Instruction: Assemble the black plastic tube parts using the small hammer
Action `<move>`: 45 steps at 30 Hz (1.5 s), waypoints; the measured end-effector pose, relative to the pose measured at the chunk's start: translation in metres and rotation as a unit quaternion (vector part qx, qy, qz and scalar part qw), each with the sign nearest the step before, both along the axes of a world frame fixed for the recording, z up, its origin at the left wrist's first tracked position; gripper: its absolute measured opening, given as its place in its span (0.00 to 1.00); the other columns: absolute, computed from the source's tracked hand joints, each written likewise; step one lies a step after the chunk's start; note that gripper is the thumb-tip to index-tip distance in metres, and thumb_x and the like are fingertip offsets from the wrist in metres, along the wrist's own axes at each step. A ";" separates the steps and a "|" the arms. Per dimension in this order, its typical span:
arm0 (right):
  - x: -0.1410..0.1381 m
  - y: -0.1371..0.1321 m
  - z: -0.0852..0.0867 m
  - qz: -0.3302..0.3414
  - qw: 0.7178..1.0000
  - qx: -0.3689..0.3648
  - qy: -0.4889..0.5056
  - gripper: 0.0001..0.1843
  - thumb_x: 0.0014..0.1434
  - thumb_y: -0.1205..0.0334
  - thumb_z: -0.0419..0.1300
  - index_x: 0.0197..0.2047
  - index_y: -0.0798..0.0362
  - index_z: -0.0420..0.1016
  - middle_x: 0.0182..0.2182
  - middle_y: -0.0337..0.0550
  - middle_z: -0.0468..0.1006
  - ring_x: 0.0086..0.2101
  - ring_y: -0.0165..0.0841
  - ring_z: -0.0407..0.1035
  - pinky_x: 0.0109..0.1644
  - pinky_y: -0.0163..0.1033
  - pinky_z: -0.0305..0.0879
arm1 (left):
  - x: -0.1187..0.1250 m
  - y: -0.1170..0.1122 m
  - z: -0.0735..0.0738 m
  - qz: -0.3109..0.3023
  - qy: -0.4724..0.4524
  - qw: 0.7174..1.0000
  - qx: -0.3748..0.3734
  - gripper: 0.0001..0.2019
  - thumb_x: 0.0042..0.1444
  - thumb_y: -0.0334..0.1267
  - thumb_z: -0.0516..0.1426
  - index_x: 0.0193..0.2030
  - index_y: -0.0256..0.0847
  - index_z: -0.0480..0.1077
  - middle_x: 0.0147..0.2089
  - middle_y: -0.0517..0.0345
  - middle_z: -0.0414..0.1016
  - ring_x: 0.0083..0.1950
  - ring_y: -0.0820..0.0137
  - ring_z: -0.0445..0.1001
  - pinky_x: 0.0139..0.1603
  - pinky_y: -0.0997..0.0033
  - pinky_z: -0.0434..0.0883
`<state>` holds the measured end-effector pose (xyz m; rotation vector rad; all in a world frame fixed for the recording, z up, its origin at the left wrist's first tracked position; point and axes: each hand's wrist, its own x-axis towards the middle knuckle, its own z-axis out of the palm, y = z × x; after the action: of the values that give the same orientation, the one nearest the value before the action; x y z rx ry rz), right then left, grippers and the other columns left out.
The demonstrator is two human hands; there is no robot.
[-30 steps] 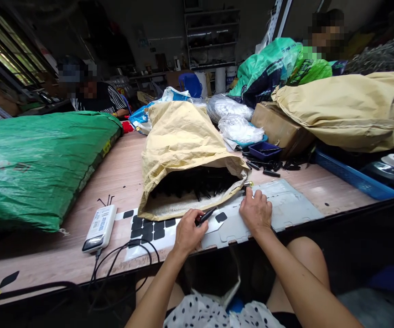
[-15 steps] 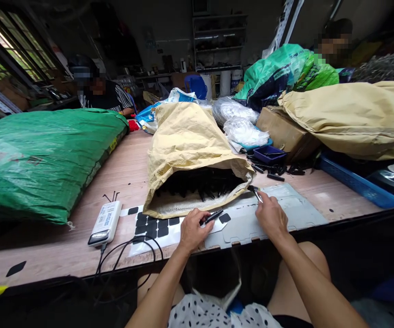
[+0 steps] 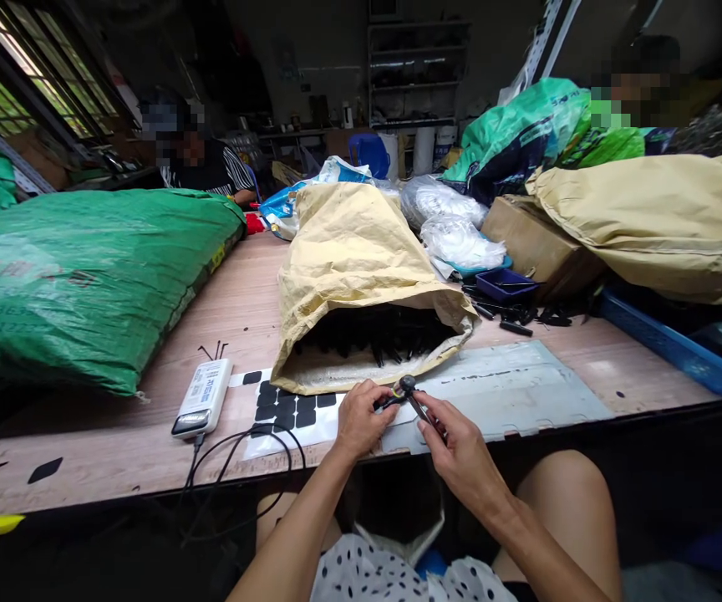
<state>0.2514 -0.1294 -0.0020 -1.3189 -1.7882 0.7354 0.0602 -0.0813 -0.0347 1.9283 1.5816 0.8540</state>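
My left hand [image 3: 358, 420] is closed around a slim black rod-shaped piece [image 3: 388, 402], whose tip points right. My right hand [image 3: 461, 443] grips a dark, thin-handled tool [image 3: 420, 406] with a rounded head. The tool's head meets the end of the black piece, with a small yellowish spot showing there; its exact kind is unclear. Just beyond both hands lies a tan woven sack [image 3: 361, 242], its mouth facing me and many black pieces [image 3: 379, 334] inside. Under the hands is a grey sheet [image 3: 511, 393] beside a white sheet with black square stickers [image 3: 286, 410].
At left, a white power bank [image 3: 203, 397] with a black cable [image 3: 254, 428] lies near a bulging green sack [image 3: 85, 284]. Loose black pieces surround a purple tray [image 3: 505, 284]. At right are a cardboard box [image 3: 536, 242] and a blue tray [image 3: 668, 343]. Two people sit beyond.
My right hand has moved left with its tool, from beside the sack's mouth to the black piece in my left hand. The view has shifted slightly.
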 end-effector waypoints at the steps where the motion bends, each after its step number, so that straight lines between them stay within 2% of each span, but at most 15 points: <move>1: -0.002 -0.001 -0.002 0.010 1.000 0.019 -0.003 0.22 0.67 0.63 0.53 0.63 0.48 0.71 0.53 0.47 0.78 0.52 0.37 0.72 0.59 0.44 0.70 | 0.000 0.000 0.000 -0.001 0.002 1.000 0.001 0.08 0.56 0.37 0.64 0.43 0.46 0.80 0.38 0.59 0.75 0.42 0.66 0.71 0.44 0.68 0.64; 4: -0.006 -0.003 -0.010 0.022 0.997 0.061 -0.030 0.24 0.68 0.65 0.50 0.65 0.47 0.68 0.50 0.47 0.77 0.51 0.36 0.73 0.57 0.43 0.71 | 0.001 0.000 0.001 0.001 0.008 1.000 0.000 0.06 0.56 0.37 0.63 0.40 0.45 0.80 0.36 0.60 0.73 0.41 0.66 0.70 0.42 0.68 0.63; 8: -0.006 -0.002 -0.018 0.023 0.994 0.061 -0.089 0.24 0.67 0.67 0.50 0.65 0.47 0.70 0.43 0.46 0.77 0.43 0.36 0.75 0.48 0.42 0.74 | 0.001 -0.001 0.002 0.005 0.005 1.000 -0.004 0.06 0.55 0.35 0.63 0.40 0.46 0.80 0.36 0.61 0.72 0.42 0.66 0.70 0.42 0.68 0.62; 13: 0.000 0.002 -0.017 0.000 0.995 0.074 -0.064 0.24 0.69 0.66 0.50 0.66 0.46 0.67 0.48 0.46 0.77 0.48 0.35 0.74 0.54 0.41 0.72 | 0.001 -0.002 0.000 0.003 0.002 1.000 -0.003 0.10 0.56 0.37 0.64 0.45 0.47 0.80 0.37 0.60 0.74 0.42 0.66 0.71 0.44 0.67 0.64; 19: 0.005 0.001 -0.019 -0.016 0.996 0.058 -0.070 0.23 0.69 0.66 0.50 0.64 0.46 0.70 0.46 0.44 0.77 0.47 0.34 0.74 0.53 0.39 0.71 | 0.002 -0.002 -0.001 0.014 0.013 1.000 0.006 0.11 0.54 0.35 0.63 0.45 0.47 0.80 0.38 0.60 0.75 0.43 0.66 0.72 0.45 0.67 0.66; 23: 0.023 0.008 -0.009 -0.113 0.987 0.093 -0.061 0.22 0.68 0.63 0.52 0.64 0.47 0.71 0.48 0.44 0.77 0.48 0.36 0.72 0.55 0.41 0.68 | 0.003 -0.002 0.000 0.013 0.020 1.000 0.019 0.13 0.50 0.32 0.63 0.44 0.46 0.79 0.38 0.60 0.76 0.43 0.65 0.73 0.46 0.67 0.68; 28: 0.064 0.036 -0.013 -0.294 0.929 0.027 -0.224 0.27 0.64 0.67 0.51 0.64 0.53 0.72 0.42 0.49 0.74 0.39 0.39 0.70 0.43 0.43 0.65 | 0.002 -0.002 -0.001 0.009 0.017 0.999 0.031 0.14 0.48 0.29 0.62 0.43 0.44 0.80 0.37 0.59 0.76 0.43 0.64 0.73 0.48 0.66 0.69; 31: 0.079 0.053 -0.021 -0.319 0.896 -0.011 -0.309 0.27 0.62 0.70 0.50 0.62 0.53 0.75 0.39 0.50 0.72 0.37 0.40 0.67 0.40 0.44 0.62 | 0.000 -0.002 -0.002 0.011 -0.012 0.999 0.033 0.13 0.48 0.29 0.62 0.42 0.44 0.80 0.34 0.60 0.76 0.41 0.65 0.73 0.47 0.66 0.69; 33: 0.075 0.057 -0.022 -0.325 0.886 0.023 -0.330 0.25 0.61 0.70 0.52 0.58 0.53 0.78 0.41 0.54 0.72 0.39 0.42 0.66 0.40 0.45 0.61 | -0.001 -0.001 -0.003 0.012 -0.041 0.999 0.035 0.13 0.49 0.30 0.63 0.42 0.43 0.79 0.33 0.60 0.77 0.40 0.66 0.73 0.46 0.67 0.69; 35: 0.059 0.054 -0.019 -0.308 0.898 0.082 -0.305 0.21 0.61 0.68 0.54 0.55 0.54 0.80 0.45 0.56 0.73 0.42 0.44 0.66 0.42 0.46 0.62 | -0.002 -0.002 -0.004 0.012 -0.067 0.997 0.031 0.12 0.51 0.31 0.63 0.43 0.44 0.79 0.34 0.60 0.77 0.40 0.66 0.74 0.45 0.68 0.69; 37: 0.032 0.047 -0.016 -0.243 0.936 0.105 -0.231 0.18 0.64 0.62 0.54 0.53 0.53 0.79 0.44 0.55 0.75 0.40 0.42 0.67 0.43 0.46 0.64 | -0.003 -0.002 -0.005 0.012 -0.084 0.996 0.022 0.12 0.52 0.33 0.63 0.44 0.44 0.78 0.34 0.60 0.77 0.39 0.66 0.74 0.43 0.69 0.69; 38: 0.017 0.043 -0.015 -0.181 0.964 0.078 -0.179 0.16 0.66 0.59 0.54 0.50 0.52 0.79 0.39 0.50 0.76 0.37 0.39 0.68 0.41 0.44 0.65 | -0.003 -0.003 -0.006 0.011 -0.089 0.996 0.017 0.12 0.53 0.34 0.63 0.45 0.44 0.78 0.34 0.60 0.77 0.39 0.66 0.74 0.42 0.69 0.69; 40: -0.011 0.038 -0.015 -0.084 0.990 -0.008 -0.113 0.15 0.66 0.50 0.55 0.42 0.49 0.80 0.30 0.43 0.76 0.30 0.35 0.67 0.34 0.39 0.63 | -0.004 -0.004 -0.006 0.003 -0.096 0.995 0.011 0.12 0.53 0.35 0.62 0.46 0.45 0.77 0.36 0.60 0.78 0.39 0.66 0.74 0.42 0.69 0.69; 42: -0.028 0.036 -0.014 -0.050 0.991 -0.053 -0.110 0.14 0.65 0.50 0.56 0.38 0.49 0.78 0.32 0.43 0.77 0.31 0.34 0.69 0.34 0.37 0.61 | -0.005 -0.005 -0.005 -0.014 -0.109 0.994 -0.001 0.15 0.52 0.34 0.63 0.48 0.45 0.75 0.37 0.60 0.79 0.39 0.67 0.75 0.42 0.69 0.69; 45: -0.031 0.040 -0.008 -0.024 0.991 -0.092 -0.098 0.11 0.65 0.57 0.54 0.41 0.50 0.76 0.35 0.43 0.78 0.35 0.34 0.70 0.37 0.37 0.60 | -0.009 -0.006 -0.001 -0.056 -0.164 0.985 -0.026 0.21 0.50 0.35 0.64 0.53 0.43 0.70 0.36 0.60 0.80 0.37 0.67 0.74 0.43 0.69 0.68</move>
<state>0.2207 -0.0895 -0.0102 -1.5990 -1.8692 0.7812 0.0516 -0.0878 -0.0354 1.7173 1.2769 1.0115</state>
